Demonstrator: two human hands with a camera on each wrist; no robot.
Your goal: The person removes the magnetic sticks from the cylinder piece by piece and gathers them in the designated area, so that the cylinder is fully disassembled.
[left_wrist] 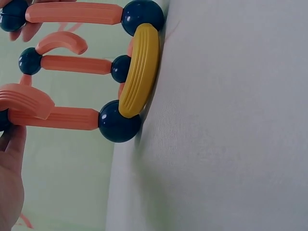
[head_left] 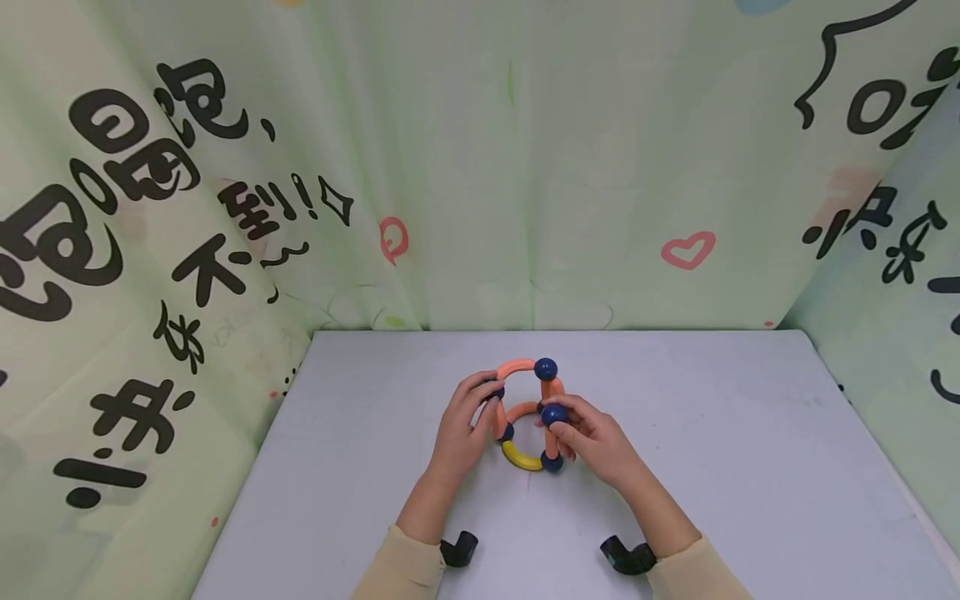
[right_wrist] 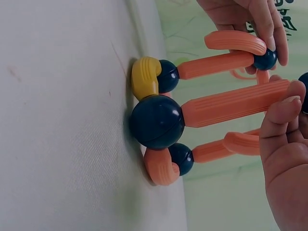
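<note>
A toy frame of magnetic balls and rods stands on the table. Its base ring holds a yellow curved rod [head_left: 522, 457], orange curved rods and dark blue balls [left_wrist: 120, 121]. Three orange straight rods [right_wrist: 231, 103] rise from the base balls. Up at the left, my left hand [head_left: 461, 425] pinches a blue ball [right_wrist: 265, 59] on top of one upright. At the near right upright, my right hand [head_left: 596, 437] pinches the top blue ball [head_left: 555, 414], fingertips also against the rod. One orange curved rod [head_left: 516, 365] bridges the left and rear top balls. Another curved rod [right_wrist: 243, 144] reaches out from a top ball, one end free.
The white table [head_left: 735, 450] extends around the frame on all sides. A pale green curtain [head_left: 600, 167] with black writing and a pink heart hangs behind and beside it. Black wrist devices [head_left: 628, 556] sit at both sleeve cuffs.
</note>
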